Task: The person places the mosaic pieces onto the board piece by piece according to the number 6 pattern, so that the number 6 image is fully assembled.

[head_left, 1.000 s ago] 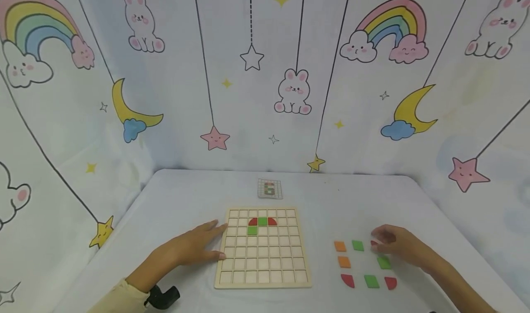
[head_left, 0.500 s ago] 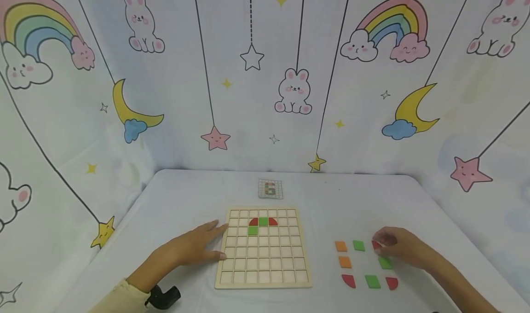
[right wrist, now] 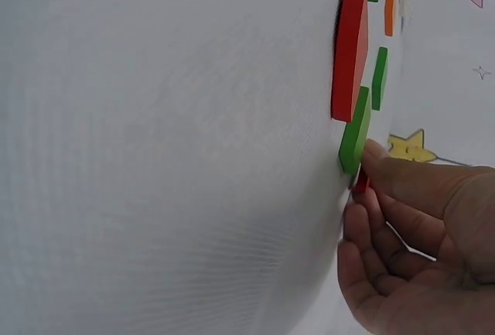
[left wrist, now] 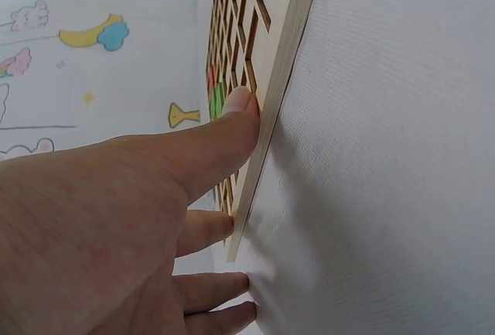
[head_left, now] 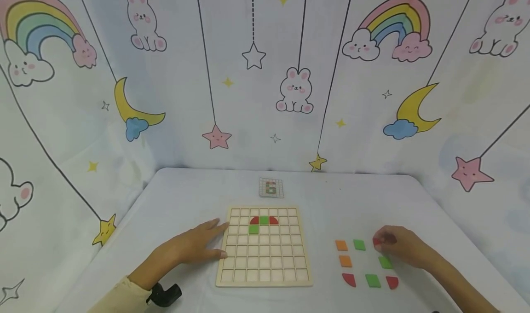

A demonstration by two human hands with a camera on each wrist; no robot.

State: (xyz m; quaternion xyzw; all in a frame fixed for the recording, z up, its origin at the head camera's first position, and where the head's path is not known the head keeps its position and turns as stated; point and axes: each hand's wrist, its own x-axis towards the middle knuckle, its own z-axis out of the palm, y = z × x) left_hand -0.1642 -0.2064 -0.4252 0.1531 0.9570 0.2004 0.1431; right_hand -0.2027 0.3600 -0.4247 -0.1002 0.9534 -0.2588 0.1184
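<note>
My left hand (head_left: 198, 244) rests at the left edge of a wooden grid board (head_left: 265, 278), its fingers straight and its thumb on the frame. In the board's upper rows sit two red quarter-round tiles with a green square tile (head_left: 263, 220) between them, and another green square (head_left: 253, 229) below the left one. Out to the right, my right hand (head_left: 399, 245) pinches a red tile (head_left: 377, 242) between thumb and fingers, close over the table. The right wrist view shows this red tile (right wrist: 361, 180) mostly hidden by the fingers, just behind a green tile (right wrist: 355, 134).
Around the right hand lie orange squares (head_left: 341, 245), green squares (head_left: 373, 281) and red quarter-rounds (head_left: 349, 280). A small printed card (head_left: 271, 188) with a coloured grid figure lies behind the board. A patterned curtain (head_left: 265, 92) rises at the table's back.
The right fingers have closed on the red tile, which now shows less between them. The left hand and the board stay as they were; the view has shifted very slightly.
</note>
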